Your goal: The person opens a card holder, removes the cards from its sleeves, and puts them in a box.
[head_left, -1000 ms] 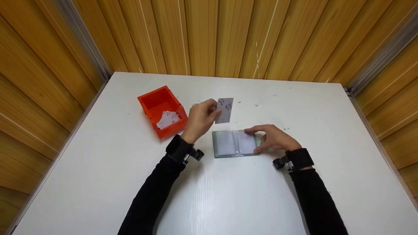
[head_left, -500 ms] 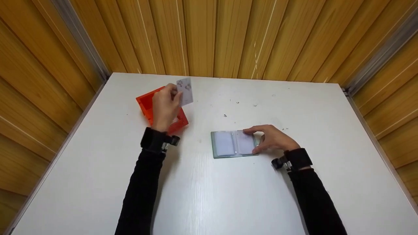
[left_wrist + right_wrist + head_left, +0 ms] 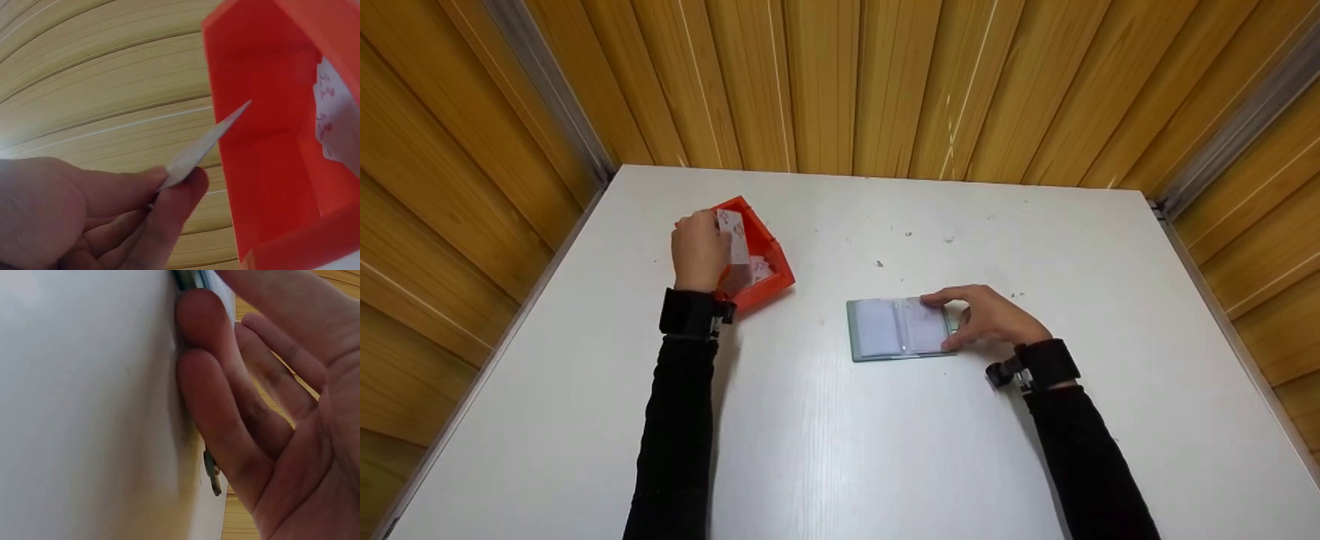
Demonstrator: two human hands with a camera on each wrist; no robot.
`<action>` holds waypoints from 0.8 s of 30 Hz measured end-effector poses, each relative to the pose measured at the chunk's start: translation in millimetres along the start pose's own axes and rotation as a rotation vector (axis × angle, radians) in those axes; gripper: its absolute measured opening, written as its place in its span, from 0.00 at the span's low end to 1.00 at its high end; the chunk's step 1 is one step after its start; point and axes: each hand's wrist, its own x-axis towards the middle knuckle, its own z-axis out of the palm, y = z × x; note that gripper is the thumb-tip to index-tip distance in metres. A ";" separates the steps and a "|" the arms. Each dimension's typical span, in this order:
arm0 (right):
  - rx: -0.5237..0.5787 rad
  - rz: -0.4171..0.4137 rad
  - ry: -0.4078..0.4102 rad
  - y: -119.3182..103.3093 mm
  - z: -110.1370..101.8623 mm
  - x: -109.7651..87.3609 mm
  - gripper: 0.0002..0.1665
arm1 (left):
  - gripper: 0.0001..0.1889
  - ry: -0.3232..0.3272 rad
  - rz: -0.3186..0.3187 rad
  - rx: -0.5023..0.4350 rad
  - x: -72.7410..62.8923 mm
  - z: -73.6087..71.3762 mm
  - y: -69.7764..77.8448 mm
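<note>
My left hand [image 3: 697, 251] pinches a pale card [image 3: 733, 236] with a floral print between thumb and fingers, over the left side of an orange-red bin [image 3: 769, 247]. In the left wrist view the card [image 3: 202, 149] shows almost edge-on, with the bin [image 3: 259, 112] beyond it. More printed cards [image 3: 337, 118] lie fanned inside the bin. A small card album [image 3: 877, 328] with a greenish cover and clear sleeves lies spread on the table. My right hand [image 3: 990, 319] holds its right edge, thumb near the bottom corner and forefinger near the top.
The white table [image 3: 840, 442] carries all of this, with a few small dark specks [image 3: 908, 234] behind the album. Wood-patterned panels [image 3: 840, 90] rise behind the table and at both sides.
The left hand has carried the card leftward from above the album to over the bin. The right hand and the album have stayed in place.
</note>
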 end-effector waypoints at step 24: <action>0.004 -0.021 -0.008 -3.9 1.6 0.5 0.49 | 0.11 -0.155 0.073 0.523 -9.2 48.4 -8.7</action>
